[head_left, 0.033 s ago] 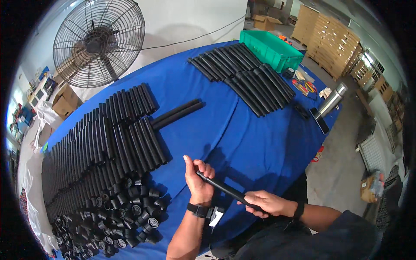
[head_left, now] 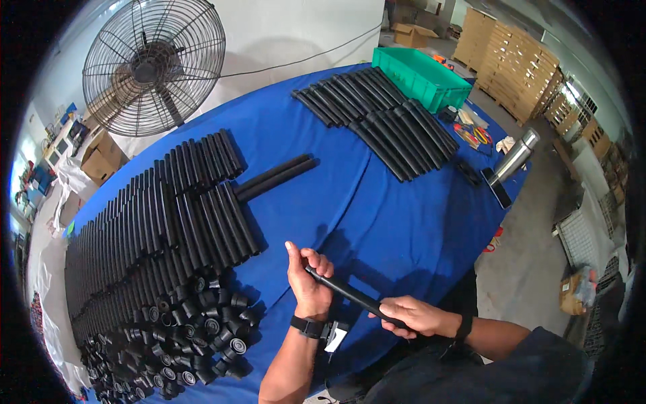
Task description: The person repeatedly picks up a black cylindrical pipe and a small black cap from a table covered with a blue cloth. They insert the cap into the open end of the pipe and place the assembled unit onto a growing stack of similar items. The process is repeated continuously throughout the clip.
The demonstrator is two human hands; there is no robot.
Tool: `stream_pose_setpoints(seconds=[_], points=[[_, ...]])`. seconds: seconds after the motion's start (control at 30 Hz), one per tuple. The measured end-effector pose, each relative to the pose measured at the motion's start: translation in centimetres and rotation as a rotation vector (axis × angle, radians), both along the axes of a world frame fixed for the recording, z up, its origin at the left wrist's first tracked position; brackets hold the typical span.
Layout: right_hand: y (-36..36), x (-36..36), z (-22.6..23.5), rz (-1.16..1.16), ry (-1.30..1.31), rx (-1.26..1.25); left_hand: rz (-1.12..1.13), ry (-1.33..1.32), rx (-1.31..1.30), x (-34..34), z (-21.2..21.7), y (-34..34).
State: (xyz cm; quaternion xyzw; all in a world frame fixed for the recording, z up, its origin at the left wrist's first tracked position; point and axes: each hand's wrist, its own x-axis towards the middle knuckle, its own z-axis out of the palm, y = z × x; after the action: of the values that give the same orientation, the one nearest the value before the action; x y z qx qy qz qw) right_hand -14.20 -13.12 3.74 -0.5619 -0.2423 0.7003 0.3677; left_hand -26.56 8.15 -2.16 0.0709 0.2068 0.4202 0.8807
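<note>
both hands on one black tube, held low over the near edge of the blue table. left hand is closed around the tube's upper end, thumb raised, fingers wrapped at the tip. right hand is clenched around the lower end, close to the body. the tube runs slanted between them, upper end toward the left, off the cloth and touching nothing else.

step in hand, as judged: working the end of a single tube, likely fitting or seating a small part at the tip under the left fingers; whether a cap is already on cannot be told, the fingers hide it.

just left of the left hand lies a heap of short black caps. beyond it, long rows of black tubes side by side. a pair of tubes lies apart mid-table. a second batch of tubes sits far side, beside a green crate. a standing fan is behind the table, a metal flask at the right edge.

next move calls for: steady right-hand hold, left fingers aligned square on the tube end, then a place for the tube in one of the rows.
</note>
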Motion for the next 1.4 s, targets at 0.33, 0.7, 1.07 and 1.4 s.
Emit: stream_pose_setpoints(seconds=[0.33, 0.7, 1.07, 1.4], points=[[0.2, 0.6, 1.3, -0.065, 0.078, -0.030, -0.070, -0.089, 0.069, 0.0, 0.2, 0.4], [-1.6, 20.2, 22.5, -0.212, -0.650, -0.034, -0.190, 0.050, 0.189, 0.6, 0.0, -0.3], [14.6, 32.7, 6.7, -0.024, -1.849, 0.394, -0.224, 0.250, 0.434, 1.7, 0.0, 0.1], [18.0, 32.8, 0.0, -0.109, -1.892, 0.252, -0.116, 0.340, 0.593, 1.8, -1.2, -1.1]])
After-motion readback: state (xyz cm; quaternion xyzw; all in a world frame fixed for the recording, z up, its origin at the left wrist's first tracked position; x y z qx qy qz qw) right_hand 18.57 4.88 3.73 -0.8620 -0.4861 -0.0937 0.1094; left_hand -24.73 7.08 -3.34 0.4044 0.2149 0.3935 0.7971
